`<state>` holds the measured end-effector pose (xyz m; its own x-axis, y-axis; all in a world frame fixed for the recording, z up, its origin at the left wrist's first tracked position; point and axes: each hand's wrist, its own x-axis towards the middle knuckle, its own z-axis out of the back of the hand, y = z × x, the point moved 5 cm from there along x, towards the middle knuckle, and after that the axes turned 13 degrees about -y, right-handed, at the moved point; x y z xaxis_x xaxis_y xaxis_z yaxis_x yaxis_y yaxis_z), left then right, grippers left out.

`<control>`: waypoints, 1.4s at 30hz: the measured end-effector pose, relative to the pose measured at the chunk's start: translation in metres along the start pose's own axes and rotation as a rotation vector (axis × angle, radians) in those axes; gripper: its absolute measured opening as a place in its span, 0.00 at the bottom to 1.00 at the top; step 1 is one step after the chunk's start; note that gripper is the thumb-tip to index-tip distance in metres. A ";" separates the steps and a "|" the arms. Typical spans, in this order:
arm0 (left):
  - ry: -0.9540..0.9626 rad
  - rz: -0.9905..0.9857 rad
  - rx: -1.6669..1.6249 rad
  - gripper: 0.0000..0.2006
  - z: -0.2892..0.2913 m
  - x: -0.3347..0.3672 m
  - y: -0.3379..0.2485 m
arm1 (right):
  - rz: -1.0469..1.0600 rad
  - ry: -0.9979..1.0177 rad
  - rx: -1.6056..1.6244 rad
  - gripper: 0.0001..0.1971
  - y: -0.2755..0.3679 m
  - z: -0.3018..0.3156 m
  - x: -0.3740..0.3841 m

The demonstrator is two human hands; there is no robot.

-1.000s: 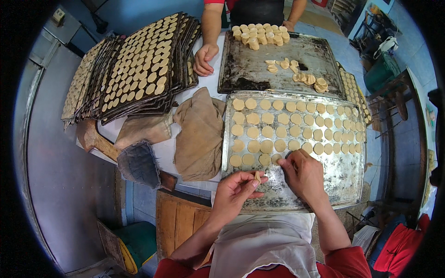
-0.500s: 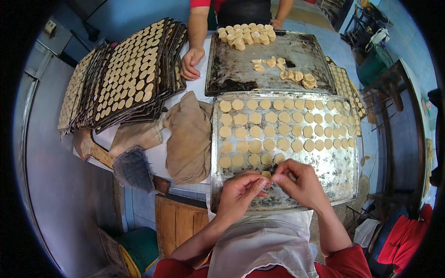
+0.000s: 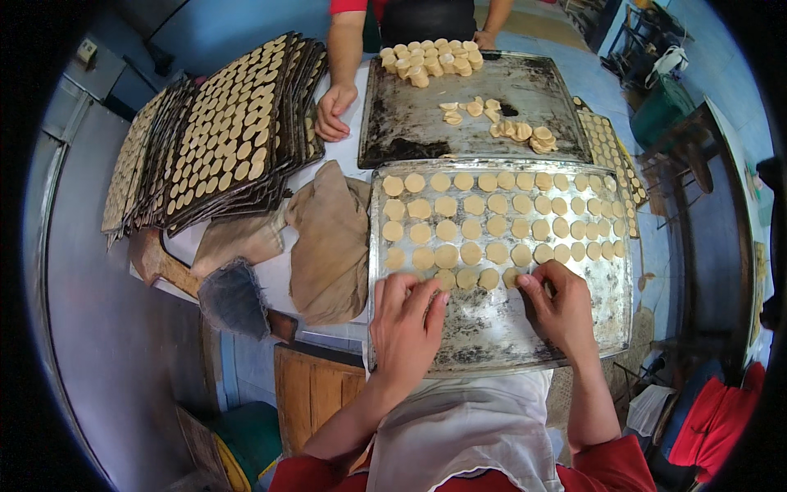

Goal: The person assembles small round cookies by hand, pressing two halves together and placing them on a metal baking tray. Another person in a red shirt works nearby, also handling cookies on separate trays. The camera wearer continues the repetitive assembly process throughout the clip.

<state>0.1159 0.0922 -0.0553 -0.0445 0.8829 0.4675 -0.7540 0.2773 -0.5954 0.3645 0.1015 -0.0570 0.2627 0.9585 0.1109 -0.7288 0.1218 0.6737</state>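
Rows of flat round dough discs [image 3: 496, 225] lie on a worn metal baking tray [image 3: 525, 328] in front of me. My right hand [image 3: 562, 307] pinches a dough disc [image 3: 511, 277] by its edge, low over the tray at the right end of the nearest row. Over that row's left end is my left hand [image 3: 407, 324], fingers bent and apart, holding nothing that I can see. It covers the discs beneath it, so contact with them cannot be made out.
Behind stands a second tray [image 3: 459, 127] with piled dough discs [image 3: 432, 61] and loose scraps [image 3: 525, 134]. Stacked loaded trays [image 3: 234, 123] lean at left, beside a brown cloth [image 3: 328, 246] and a dark blue pad [image 3: 234, 299]. Opposite, a co-worker's hand [image 3: 334, 111] rests on the table.
My hands have moved apart from the near middle of the tray. The left went left over the row's end; the right moved forward and right with a disc to the row's right end.
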 end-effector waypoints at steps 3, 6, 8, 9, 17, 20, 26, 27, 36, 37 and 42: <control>0.006 0.020 0.150 0.10 -0.009 0.011 0.004 | -0.019 -0.002 0.023 0.18 -0.001 0.003 -0.002; 0.073 0.053 0.211 0.10 -0.016 0.011 0.005 | 0.031 -0.056 0.076 0.17 0.000 0.005 -0.007; 0.075 0.069 0.171 0.09 -0.018 0.011 0.008 | -0.003 -0.038 0.078 0.16 0.002 0.008 -0.010; 0.079 0.073 0.147 0.09 -0.020 0.011 0.008 | -0.024 -0.033 0.077 0.15 0.002 0.009 -0.011; 0.164 0.341 -0.459 0.06 0.000 -0.006 0.004 | -0.110 0.298 0.477 0.13 0.025 -0.016 -0.027; 0.170 0.389 -0.539 0.06 0.010 -0.010 -0.004 | -0.106 0.356 0.614 0.13 0.041 -0.016 -0.028; 0.124 0.264 -0.492 0.06 0.017 -0.009 -0.014 | -0.082 0.429 0.622 0.09 0.048 -0.022 -0.032; 0.093 0.207 -0.449 0.07 0.018 -0.009 -0.016 | -0.078 0.432 0.590 0.09 0.050 -0.021 -0.032; -0.038 -0.064 -0.234 0.11 0.026 -0.010 -0.029 | 0.085 0.325 0.483 0.09 0.065 -0.015 -0.037; -0.043 -0.072 -0.240 0.10 0.027 -0.009 -0.029 | 0.082 0.336 0.460 0.09 0.067 -0.014 -0.037; 0.004 0.187 -0.474 0.04 0.023 -0.018 -0.019 | 0.072 0.342 0.424 0.09 0.071 -0.012 -0.037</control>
<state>0.1161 0.0623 -0.0373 -0.1469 0.9350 0.3228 -0.3532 0.2552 -0.9001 0.2951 0.0774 -0.0216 -0.0505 0.9983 -0.0286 -0.3999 0.0060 0.9165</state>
